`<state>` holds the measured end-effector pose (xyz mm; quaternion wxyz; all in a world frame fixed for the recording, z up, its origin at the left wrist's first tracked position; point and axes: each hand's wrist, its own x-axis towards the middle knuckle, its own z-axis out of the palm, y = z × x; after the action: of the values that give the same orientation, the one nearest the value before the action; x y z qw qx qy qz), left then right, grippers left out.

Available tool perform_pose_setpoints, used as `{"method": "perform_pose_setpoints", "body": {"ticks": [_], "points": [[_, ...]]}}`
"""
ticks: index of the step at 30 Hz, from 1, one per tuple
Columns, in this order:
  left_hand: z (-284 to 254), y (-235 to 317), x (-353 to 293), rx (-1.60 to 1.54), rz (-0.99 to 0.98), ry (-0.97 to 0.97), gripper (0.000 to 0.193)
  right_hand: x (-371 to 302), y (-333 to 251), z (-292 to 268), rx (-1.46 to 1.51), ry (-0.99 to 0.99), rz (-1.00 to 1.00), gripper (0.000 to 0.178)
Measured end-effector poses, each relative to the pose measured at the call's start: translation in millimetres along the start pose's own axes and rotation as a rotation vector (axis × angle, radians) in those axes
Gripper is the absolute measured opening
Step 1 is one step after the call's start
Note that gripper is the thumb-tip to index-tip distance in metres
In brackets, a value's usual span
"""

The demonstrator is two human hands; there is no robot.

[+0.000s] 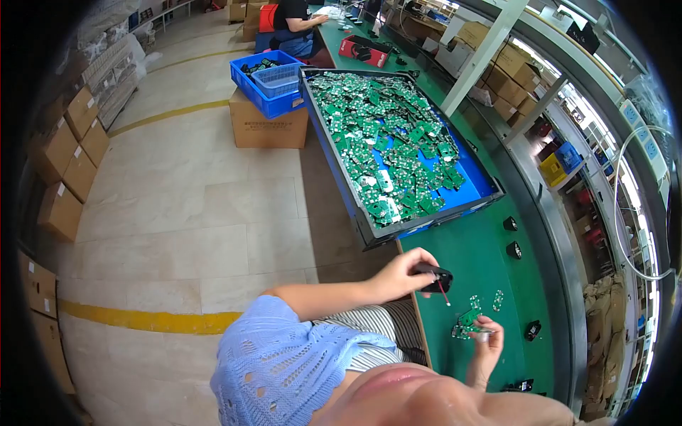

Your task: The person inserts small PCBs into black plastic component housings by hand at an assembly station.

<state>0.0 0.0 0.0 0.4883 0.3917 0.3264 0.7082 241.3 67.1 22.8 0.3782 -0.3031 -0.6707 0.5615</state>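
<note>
While left fingers (419,256) clasp, right fingers (494,329) pinch

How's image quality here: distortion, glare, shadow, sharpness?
Head view: fisheye bends the grey rail into a curve, corners black; head view: overhead light at upper right glares white; head view: floor just left of the big tray lies in shadow; head view: green pieces at the right hand too small to read in detail.

At eleven o'clock I observe dark print (270,124) on a cardboard box (268,135); at nine, cartons (79,172) bear white labels (61,190), illegible.
</note>
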Motion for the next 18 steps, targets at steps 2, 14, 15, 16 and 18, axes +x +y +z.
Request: {"method": "perform_pose_setpoints", "body": {"ticks": [2, 14, 15, 16, 18], "points": [[17, -23, 14, 0.338, 0.219, 0.092, 0.025, 4, 1, 10, 0.112, -0.045, -0.001, 0.014], [62, -42, 17, 0.809, 0.497, -0.057, 0.034, 1, 9, 12, 0.283, 0.077, 0.184, 0.013], [61, -44, 17, 0.832, 0.517, -0.045, 0.035, 1, 10, 12, 0.287, 0.072, 0.186, 0.013], [60, -46, 17, 0.855, 0.536, -0.033, 0.036, 1, 10, 13, 0.217, 0.059, 0.180, 0.013], [58, -47, 18, 0.871, 0.524, -0.031, 0.036, 1, 11, 12, 0.149, 0.049, 0.175, 0.013]]}}
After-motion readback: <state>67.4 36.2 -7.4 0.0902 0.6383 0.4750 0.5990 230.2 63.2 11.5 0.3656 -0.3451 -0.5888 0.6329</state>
